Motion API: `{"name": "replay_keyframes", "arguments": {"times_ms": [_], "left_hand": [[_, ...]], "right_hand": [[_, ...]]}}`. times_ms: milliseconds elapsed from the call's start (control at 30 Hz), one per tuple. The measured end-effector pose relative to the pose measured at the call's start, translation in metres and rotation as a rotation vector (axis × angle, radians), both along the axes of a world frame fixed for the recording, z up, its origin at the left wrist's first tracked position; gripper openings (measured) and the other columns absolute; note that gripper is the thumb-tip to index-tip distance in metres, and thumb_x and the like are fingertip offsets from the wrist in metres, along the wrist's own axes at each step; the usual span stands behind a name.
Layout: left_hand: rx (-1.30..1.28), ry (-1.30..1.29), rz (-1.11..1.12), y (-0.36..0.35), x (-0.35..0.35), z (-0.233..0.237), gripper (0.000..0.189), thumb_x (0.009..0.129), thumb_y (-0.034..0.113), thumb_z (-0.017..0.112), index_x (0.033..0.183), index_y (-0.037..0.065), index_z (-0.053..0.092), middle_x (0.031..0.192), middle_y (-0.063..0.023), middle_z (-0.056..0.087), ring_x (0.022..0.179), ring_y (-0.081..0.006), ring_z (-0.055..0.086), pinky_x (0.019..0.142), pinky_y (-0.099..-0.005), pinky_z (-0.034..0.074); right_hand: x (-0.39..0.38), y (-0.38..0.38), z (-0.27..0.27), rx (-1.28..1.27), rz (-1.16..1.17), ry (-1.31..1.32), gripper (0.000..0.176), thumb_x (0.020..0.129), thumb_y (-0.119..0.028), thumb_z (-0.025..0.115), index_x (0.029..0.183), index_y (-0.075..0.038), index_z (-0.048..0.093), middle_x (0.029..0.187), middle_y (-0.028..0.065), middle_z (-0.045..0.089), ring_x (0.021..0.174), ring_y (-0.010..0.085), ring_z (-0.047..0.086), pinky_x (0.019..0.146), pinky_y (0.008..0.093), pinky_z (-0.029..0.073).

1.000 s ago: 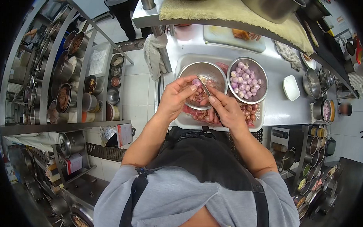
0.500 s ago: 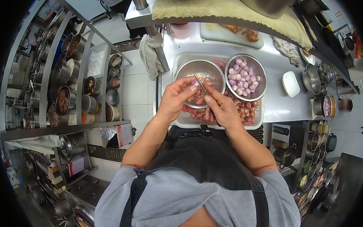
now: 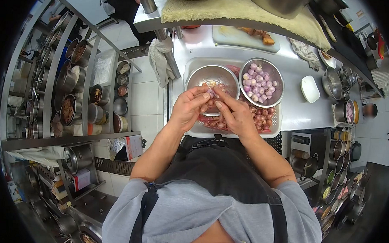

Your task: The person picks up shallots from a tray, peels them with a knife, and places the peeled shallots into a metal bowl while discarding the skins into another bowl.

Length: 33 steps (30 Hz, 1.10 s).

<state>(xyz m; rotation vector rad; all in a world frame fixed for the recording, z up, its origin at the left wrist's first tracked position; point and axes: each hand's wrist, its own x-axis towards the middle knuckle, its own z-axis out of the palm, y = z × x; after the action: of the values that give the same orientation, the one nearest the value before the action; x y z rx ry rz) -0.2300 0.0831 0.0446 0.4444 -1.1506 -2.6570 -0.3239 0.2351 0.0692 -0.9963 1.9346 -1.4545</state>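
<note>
Over the near side of a steel bowl (image 3: pixel 195 75) holding peelings, my left hand (image 3: pixel 189 106) pinches a small purple shallot (image 3: pixel 211 93). Facing it, my right hand (image 3: pixel 236 112) has its fingers closed around a knife, whose thin blade shows only in part by the shallot. Beside that bowl, a perforated metal colander (image 3: pixel 280 74) holds many peeled shallots (image 3: pixel 258 84). Unpeeled shallots (image 3: pixel 263 118) in red netting lie under and around both vessels in a white tray (image 3: pixel 276 129).
A cutting board (image 3: pixel 223 37) with brown food stands farther back on the steel counter. A white dish (image 3: pixel 310 89) and metal bowls are at the right. Shelves of pots fill the left. Beyond the counter's upper left, another person (image 3: pixel 125 12) stands.
My hands have come closer together around the shallot, and the knife has turned so that less of its blade shows. The other person has come further into view at the upper left.
</note>
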Motion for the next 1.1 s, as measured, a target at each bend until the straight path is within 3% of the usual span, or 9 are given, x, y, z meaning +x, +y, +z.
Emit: {"name": "replay_keyframes", "arguments": {"times_ms": [200,267,367,467,600,700,800,867,1100], "left_hand": [[-0.133,0.026,0.015,0.000,0.003,-0.007,0.027,0.090,0.006,0.060,0.115,-0.003,0.056,0.094,-0.0082,0.066,0.084,-0.0130,0.060,0.070,-0.0249,0.044],[-0.132,0.022,0.002,-0.002,0.005,-0.006,0.028,0.089,0.006,0.060,0.116,-0.003,0.055,0.095,-0.0085,0.066,0.084,-0.0129,0.060,0.071,-0.0248,0.044],[-0.138,0.035,-0.022,-0.006,0.005,-0.009,0.030,0.089,0.005,0.060,0.118,-0.003,0.055,0.100,-0.0097,0.065,0.084,-0.0125,0.059,0.071,-0.0248,0.044],[-0.173,0.040,-0.030,-0.008,0.007,-0.011,0.034,0.090,0.004,0.059,0.122,-0.004,0.054,0.106,-0.0112,0.064,0.088,-0.0128,0.060,0.076,-0.0254,0.045],[-0.196,-0.026,0.046,0.002,0.007,-0.002,0.034,0.089,0.002,0.061,0.122,-0.006,0.055,0.106,-0.0099,0.065,0.092,-0.0120,0.060,0.079,-0.0249,0.048],[-0.246,-0.071,0.057,0.005,0.008,-0.003,0.034,0.091,0.003,0.058,0.124,-0.004,0.055,0.112,-0.0116,0.064,0.103,-0.0165,0.060,0.089,-0.0288,0.047],[-0.233,-0.048,0.050,0.006,0.007,-0.002,0.032,0.090,0.003,0.059,0.121,-0.004,0.056,0.110,-0.0113,0.064,0.101,-0.0161,0.060,0.088,-0.0284,0.047],[-0.238,-0.054,0.050,0.007,0.008,-0.002,0.031,0.090,0.003,0.059,0.120,-0.004,0.056,0.107,-0.0106,0.064,0.099,-0.0154,0.060,0.086,-0.0279,0.047],[-0.233,-0.059,0.039,0.005,0.009,-0.005,0.031,0.088,0.003,0.060,0.118,-0.004,0.057,0.096,-0.0070,0.066,0.084,-0.0106,0.058,0.072,-0.0250,0.043]], "right_hand": [[-0.012,-0.001,-0.014,-0.223,-0.010,0.573,0.033,0.092,-0.014,0.059,0.124,-0.004,0.060,0.099,0.0155,0.069,0.060,0.0139,0.062,0.061,0.0283,0.051],[-0.009,0.004,-0.001,0.009,0.020,-0.077,0.034,0.092,-0.014,0.059,0.125,-0.004,0.059,0.093,0.0117,0.070,0.056,0.0103,0.057,0.056,0.0259,0.049],[-0.015,0.008,-0.003,-0.034,0.068,-0.433,0.035,0.093,-0.015,0.059,0.127,-0.003,0.059,0.081,0.0065,0.067,0.053,0.0066,0.051,0.050,0.0240,0.044],[-0.014,0.007,-0.008,-0.059,0.068,-0.445,0.035,0.094,-0.016,0.058,0.126,-0.003,0.059,0.072,0.0029,0.061,0.051,0.0054,0.049,0.047,0.0238,0.041],[-0.009,0.008,-0.011,0.008,0.034,-0.347,0.036,0.094,-0.017,0.058,0.127,-0.003,0.059,0.077,0.0040,0.065,0.050,0.0050,0.049,0.046,0.0229,0.041],[-0.004,0.006,-0.007,0.026,0.049,-0.180,0.034,0.096,-0.013,0.056,0.128,-0.002,0.057,0.085,0.0076,0.067,0.055,0.0067,0.054,0.050,0.0217,0.044],[-0.002,0.005,-0.011,-0.021,0.025,-0.005,0.034,0.094,-0.012,0.058,0.127,-0.003,0.058,0.090,0.0116,0.070,0.059,0.0087,0.059,0.055,0.0241,0.048],[-0.003,0.004,-0.003,-0.003,0.059,0.158,0.036,0.091,-0.017,0.059,0.125,-0.003,0.059,0.106,0.0207,0.067,0.099,0.0294,0.066,0.086,0.0352,0.049],[-0.009,0.005,-0.008,-0.053,0.100,0.201,0.034,0.092,-0.015,0.058,0.125,-0.004,0.059,0.108,0.0187,0.067,0.099,0.0266,0.066,0.087,0.0338,0.049]]}}
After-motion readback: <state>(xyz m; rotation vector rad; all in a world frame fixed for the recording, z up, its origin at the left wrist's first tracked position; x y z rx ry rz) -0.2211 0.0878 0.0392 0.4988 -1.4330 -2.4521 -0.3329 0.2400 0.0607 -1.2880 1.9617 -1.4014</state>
